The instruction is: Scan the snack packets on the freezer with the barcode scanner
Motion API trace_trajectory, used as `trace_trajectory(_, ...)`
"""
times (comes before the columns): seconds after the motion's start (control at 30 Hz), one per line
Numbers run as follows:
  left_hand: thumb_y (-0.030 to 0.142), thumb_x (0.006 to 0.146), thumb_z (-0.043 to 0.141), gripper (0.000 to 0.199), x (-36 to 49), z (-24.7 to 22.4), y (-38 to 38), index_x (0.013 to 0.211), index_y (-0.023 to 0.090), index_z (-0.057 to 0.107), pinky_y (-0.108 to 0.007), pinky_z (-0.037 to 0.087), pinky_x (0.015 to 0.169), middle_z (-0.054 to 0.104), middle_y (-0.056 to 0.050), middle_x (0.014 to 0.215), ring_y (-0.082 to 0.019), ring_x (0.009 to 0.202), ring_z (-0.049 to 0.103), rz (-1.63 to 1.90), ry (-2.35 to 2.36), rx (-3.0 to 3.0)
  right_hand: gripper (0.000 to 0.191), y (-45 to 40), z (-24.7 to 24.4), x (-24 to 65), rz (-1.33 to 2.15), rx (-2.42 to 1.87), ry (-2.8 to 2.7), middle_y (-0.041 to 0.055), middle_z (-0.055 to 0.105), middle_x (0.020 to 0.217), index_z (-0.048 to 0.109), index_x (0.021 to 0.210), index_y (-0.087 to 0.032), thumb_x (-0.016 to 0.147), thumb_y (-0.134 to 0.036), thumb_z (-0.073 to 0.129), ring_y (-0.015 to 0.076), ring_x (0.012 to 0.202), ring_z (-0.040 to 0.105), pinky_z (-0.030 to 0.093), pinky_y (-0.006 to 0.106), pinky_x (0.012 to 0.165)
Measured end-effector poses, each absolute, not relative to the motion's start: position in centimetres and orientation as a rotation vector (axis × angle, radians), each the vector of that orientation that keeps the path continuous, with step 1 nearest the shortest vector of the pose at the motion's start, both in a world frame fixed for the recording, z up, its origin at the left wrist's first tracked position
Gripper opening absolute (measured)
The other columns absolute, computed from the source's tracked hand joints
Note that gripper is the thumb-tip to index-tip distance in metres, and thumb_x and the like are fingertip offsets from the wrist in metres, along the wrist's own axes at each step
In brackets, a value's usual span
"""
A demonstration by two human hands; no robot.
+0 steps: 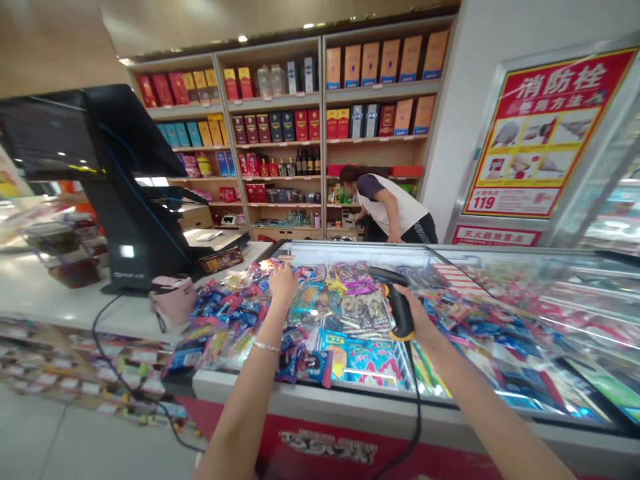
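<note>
My right hand point(416, 315) is wrapped round the handle of a black and yellow barcode scanner point(400, 308), held above the freezer's glass top; its cable hangs down in front. My left hand point(283, 285) reaches out over a heap of small snack packets point(235, 303), mostly blue and red. Its fingers are curled down at the far side of the heap, and whatever they grip is hidden. Between the hands lie flat blue bags point(365, 360) and dark patterned packs point(365, 310). A blue and pink packet point(314, 365) sits at the near edge.
On the left counter stand a black checkout terminal point(135, 200), a pink pouch point(173, 300) and stacked plastic tubs point(75, 257). The chest freezer's front rim point(320, 395) runs across before me. Behind it, a person point(393, 207) bends at shelves of boxed bottles point(275, 127).
</note>
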State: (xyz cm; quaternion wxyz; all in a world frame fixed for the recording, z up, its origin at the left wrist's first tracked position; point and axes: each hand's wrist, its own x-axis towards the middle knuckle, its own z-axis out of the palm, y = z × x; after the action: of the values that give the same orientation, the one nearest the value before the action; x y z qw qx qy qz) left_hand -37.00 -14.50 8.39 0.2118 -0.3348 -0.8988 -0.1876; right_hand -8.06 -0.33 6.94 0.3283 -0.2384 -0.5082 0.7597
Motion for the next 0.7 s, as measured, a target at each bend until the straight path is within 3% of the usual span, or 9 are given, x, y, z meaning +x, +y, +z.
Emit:
trace_trajectory(0.2,0.017,0.090,0.038,0.041,-41.2,4.7,-16.3,0.127,0.011,0.054,-0.039,0.040,0.099,0.058,-0.017,0.127,-0.028,0.119,0.052,-0.450,-2.514,-0.725,0.035,-4.7,4.2,-15.9,2.192,-0.614,-1.370,0.0027,0.056,0.044,0.061,0.069,-0.015,0.080,-0.047,0.056,0.0102,0.036,0.050,0.038,0.017,0.034)
trace_trajectory(0.3,0.018,0.089,0.040,0.045,-41.3,3.2,-16.2,0.132,0.011,0.050,-0.046,0.033,0.107,0.052,-0.018,0.136,-0.030,0.129,0.044,-0.418,-2.560,-0.708,0.040,-6.3,1.8,-16.9,2.236,-0.549,-1.484,0.0026,0.056,0.043,0.063,0.068,-0.015,0.073,-0.054,0.062,0.0107,0.036,0.050,0.040,0.018,0.035)
trace_trajectory(0.43,0.013,0.088,0.040,0.045,-40.8,3.2,-16.4,0.132,0.009,0.051,-0.050,0.031,0.107,0.051,-0.021,0.135,-0.031,0.125,0.046,-0.415,-2.596,-0.687,0.045,-6.9,0.2,-16.2,2.270,-0.485,-1.560,0.0025,0.058,0.044,0.064,0.068,-0.015,0.066,-0.060,0.066,0.0114,0.034,0.050,0.042,0.021,0.036)
trace_trajectory(0.6,0.032,0.080,0.064,0.032,-39.8,4.2,-16.5,0.105,0.012,0.067,-0.046,0.035,0.103,0.057,-0.020,0.123,-0.037,0.129,0.039,-0.421,-2.613,-0.888,0.042,-6.9,0.6,-15.8,2.292,-0.496,-1.570,0.0029,0.057,0.043,0.064,0.069,-0.015,0.068,-0.057,0.065,0.0127,0.036,0.052,0.043,0.021,0.037)
trace_trajectory(0.7,0.038,0.080,0.064,0.033,-39.2,3.8,-16.2,0.105,0.018,0.066,-0.042,0.038,0.100,0.062,-0.014,0.113,-0.033,0.122,0.046,-0.390,-2.569,-1.074,0.043,-7.0,1.0,-15.8,2.288,-0.456,-1.535,0.0034,0.059,0.046,0.065,0.073,-0.014,0.067,-0.057,0.066,0.0127,0.037,0.052,0.043,0.022,0.038)
